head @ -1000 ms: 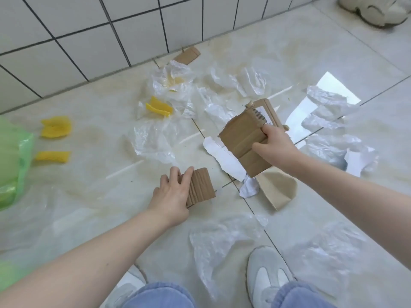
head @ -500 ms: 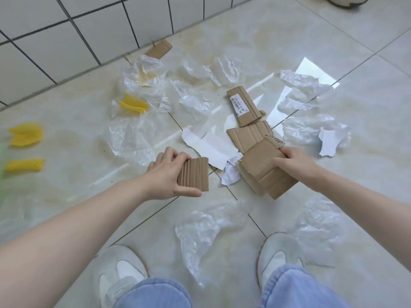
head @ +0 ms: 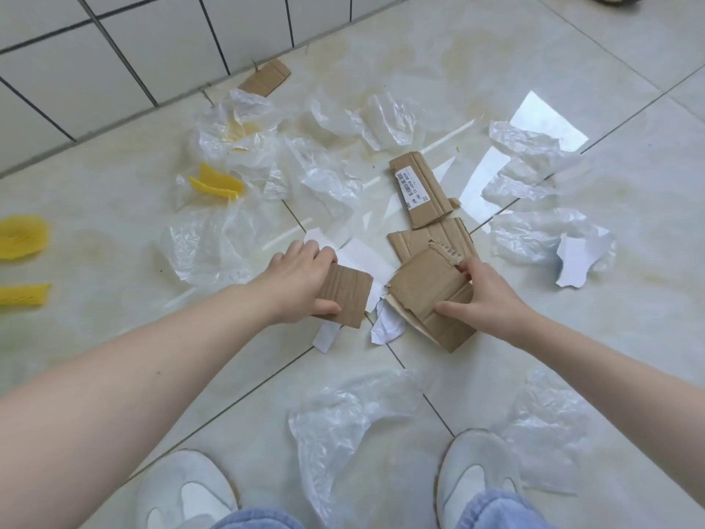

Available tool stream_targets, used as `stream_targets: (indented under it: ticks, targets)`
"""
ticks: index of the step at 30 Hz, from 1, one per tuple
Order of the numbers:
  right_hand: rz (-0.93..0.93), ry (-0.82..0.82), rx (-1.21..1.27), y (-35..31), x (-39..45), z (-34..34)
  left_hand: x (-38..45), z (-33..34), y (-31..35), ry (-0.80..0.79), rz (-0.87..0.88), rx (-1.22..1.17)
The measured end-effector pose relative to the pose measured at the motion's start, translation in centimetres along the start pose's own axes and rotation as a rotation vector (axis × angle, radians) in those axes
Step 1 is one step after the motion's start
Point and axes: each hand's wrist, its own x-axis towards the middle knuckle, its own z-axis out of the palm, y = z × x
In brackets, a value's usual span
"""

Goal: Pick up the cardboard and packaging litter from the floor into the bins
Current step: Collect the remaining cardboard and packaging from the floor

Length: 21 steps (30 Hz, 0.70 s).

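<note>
Cardboard collection barely begun: left hand (head: 295,286) grips a small card (head: 345,297), right hand (head: 482,301) clutches a folded stack (head: 423,295) low over the floor (head: 572,47), while labelled board (head: 419,189), plastic wrap (head: 343,418) and yellow scraps (head: 217,183) lie scattered, no bin in view.

Left hand (head: 295,286): grips small cardboard piece (head: 345,297), thumb on its near edge.
Right hand (head: 486,299): holds larger cardboard stack (head: 423,295), thumb on its face, fingers at torn upper edge.
Labelled cardboard strip (head: 419,189): flat on floor (head: 95,208), beyond the hands.
Cardboard scrap (head: 264,78): at wall base.
White paper (head: 572,261): right, on clear plastic.
Clear plastic wrap (head: 343,421): between white shoes (head: 187,490).
Yellow foam pieces (head: 217,183): left.
</note>
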Motion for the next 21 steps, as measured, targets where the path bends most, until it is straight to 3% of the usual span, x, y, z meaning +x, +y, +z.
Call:
stream_targets:
  ticks: [4,9,15,21]
  targets:
    - [0.006,-0.027,-0.047,-0.3,0.2,0.8,2.3,-0.1,1.0,0.053,0.05,0.109]
    - [-0.011,-0.079,-0.111,-0.1,0.1,0.6,4.8,0.0,1.9,-0.031,0.1,0.306]
    - [-0.018,-0.086,-0.108,-0.1,-0.1,0.3,7.0,0.0,2.0,-0.198,0.132,0.306]
    - [0.007,-0.088,-0.153,-0.5,-0.2,0.1,7.1,-0.2,2.4,-0.108,0.096,0.284]
